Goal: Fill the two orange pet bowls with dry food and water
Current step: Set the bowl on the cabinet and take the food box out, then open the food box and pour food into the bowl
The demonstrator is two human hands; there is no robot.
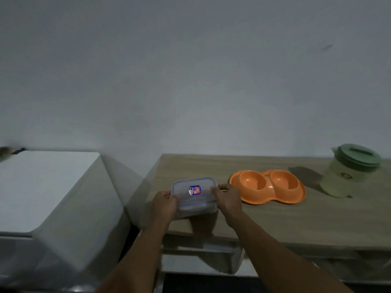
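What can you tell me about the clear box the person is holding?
The clear box is rectangular, of translucent plastic; its blue-edged lid is on, with a blue and red label on top. The left hand grips its left end, the right hand its right end, near the front left corner of the table, left of the orange double bowl. Whether it touches the table, and what it holds, I cannot tell.

The wooden table [275, 225] carries the orange double bowl [267, 186] just right of the right hand [227, 199], and a green-lidded jug [347, 174] farther right.
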